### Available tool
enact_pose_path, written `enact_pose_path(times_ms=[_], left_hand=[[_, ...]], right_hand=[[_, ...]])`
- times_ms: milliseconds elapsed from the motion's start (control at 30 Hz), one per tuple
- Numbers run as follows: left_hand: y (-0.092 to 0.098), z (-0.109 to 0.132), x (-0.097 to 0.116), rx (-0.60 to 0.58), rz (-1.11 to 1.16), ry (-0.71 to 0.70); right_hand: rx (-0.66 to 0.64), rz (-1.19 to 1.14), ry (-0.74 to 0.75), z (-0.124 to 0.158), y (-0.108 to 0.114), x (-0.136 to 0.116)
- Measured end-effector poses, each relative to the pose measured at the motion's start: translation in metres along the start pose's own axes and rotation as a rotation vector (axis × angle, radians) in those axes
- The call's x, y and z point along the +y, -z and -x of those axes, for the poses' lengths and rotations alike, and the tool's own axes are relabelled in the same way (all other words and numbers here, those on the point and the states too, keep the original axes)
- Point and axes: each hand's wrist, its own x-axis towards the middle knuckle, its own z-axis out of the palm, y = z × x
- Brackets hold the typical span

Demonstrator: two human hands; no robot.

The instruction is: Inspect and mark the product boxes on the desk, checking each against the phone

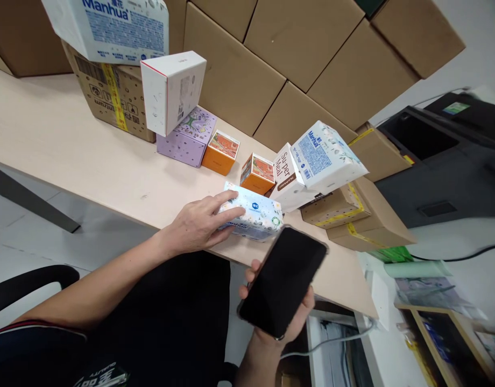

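My left hand [203,221] grips a light blue, flower-printed tissue pack [259,210] lying near the table's front edge. Two fingers stretch across its top, and the lower fingers rest against the near side. In my right hand [298,317] is a smartphone [285,279], its dark screen facing up and its far end just in front of the pack. Fingertips show along the phone's left edge; the rest of that hand is partly hidden beneath it. Just behind the pack sits a small orange box [257,174], with a second orange box [220,153] to its left.
A white box [154,102] stands on a purple box [183,148]. Left of these, a large tissue pack [126,32] tops a carton [130,102]. At right are a "Super Meal" box [285,185], another tissue pack [324,156] and taped cartons [372,231]. Stacked cardboard boxes [235,70] line the back.
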Motion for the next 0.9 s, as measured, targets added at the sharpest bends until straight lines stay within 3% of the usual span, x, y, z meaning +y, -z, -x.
enact_pose_path(times_ms=[133, 267, 500, 733, 900], left_hand=[[-0.001, 0.0, 0.0, 0.009, -0.005, -0.008], [0.001, 0.0, 0.0, 0.001, -0.014, -0.007], [0.003, -0.001, -0.001, 0.011, 0.005, -0.024], [0.002, -0.001, -0.002, 0.013, -0.008, -0.028], [0.002, -0.002, -0.001, 0.031, -0.008, -0.035]], right_hand=[[-0.097, -0.384, -0.122, -0.001, -0.038, 0.003], [-0.18, -0.451, -0.141, -0.003, -0.056, -0.002], [-0.264, -0.551, -0.18, -0.008, -0.06, -0.009], [-0.447, -0.719, -0.186, -0.023, -0.054, 0.006], [-0.487, -0.762, -0.154, -0.029, -0.052, 0.012]])
